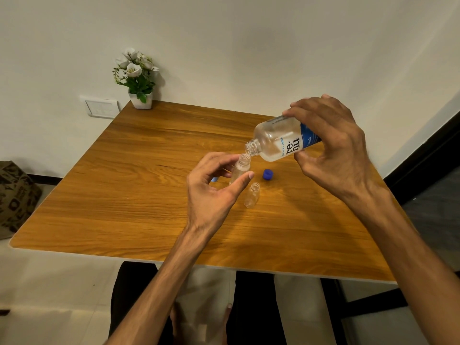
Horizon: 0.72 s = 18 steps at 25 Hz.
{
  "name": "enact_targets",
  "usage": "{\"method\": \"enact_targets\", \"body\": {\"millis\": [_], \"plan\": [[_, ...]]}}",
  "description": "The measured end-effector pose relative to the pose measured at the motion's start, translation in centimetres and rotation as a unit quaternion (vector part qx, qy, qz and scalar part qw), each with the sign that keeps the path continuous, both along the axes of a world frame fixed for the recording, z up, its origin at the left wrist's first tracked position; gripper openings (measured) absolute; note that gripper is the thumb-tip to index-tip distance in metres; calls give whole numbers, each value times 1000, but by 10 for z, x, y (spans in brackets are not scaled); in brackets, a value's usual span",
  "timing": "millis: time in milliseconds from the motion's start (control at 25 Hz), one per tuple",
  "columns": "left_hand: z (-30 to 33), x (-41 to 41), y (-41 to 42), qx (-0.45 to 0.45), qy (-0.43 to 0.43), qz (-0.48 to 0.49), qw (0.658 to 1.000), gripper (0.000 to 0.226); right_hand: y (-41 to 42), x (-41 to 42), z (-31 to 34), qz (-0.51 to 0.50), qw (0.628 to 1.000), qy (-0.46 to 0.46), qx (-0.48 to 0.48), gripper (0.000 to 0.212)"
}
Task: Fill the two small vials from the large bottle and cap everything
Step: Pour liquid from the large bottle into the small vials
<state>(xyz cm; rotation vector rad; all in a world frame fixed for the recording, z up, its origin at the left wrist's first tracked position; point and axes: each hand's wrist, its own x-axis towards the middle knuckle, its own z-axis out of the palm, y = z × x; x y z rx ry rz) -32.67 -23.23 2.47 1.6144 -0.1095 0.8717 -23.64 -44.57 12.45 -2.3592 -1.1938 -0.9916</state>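
My right hand (331, 150) grips the large clear bottle (278, 140) with a blue and white label, tilted so its open neck points down and left. That neck sits right over the mouth of a small clear vial (241, 169). My left hand (211, 188) holds this vial upright between thumb and fingers, just above the wooden table (124, 190). A second small vial (252, 195) stands uncapped on the table to the right of my left hand. A blue cap (268, 174) lies behind it. Something small and light blue (214, 179) peeks out behind my left hand.
A white pot of artificial flowers (139, 80) stands at the table's far left corner against the wall. A wall switch plate (100, 108) is to its left. A patterned bag (15, 197) sits on the floor at the left. My legs are under the table's near edge.
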Motion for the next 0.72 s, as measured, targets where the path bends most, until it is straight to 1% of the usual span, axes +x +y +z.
{"method": "enact_targets", "body": {"millis": [520,600,720], "plan": [[-2,1,-1,0,-4,-3,1000,37,-4,-1,-8,-7,1000,5,5,63],[-3,1,-2,1,-4,-5,1000,37,-5,-5,-14,-21,999,18,16,66],[-5,2,-2,-3,1,-4,1000,36,-8,-13,-33,-45,996,62,48,70]]}}
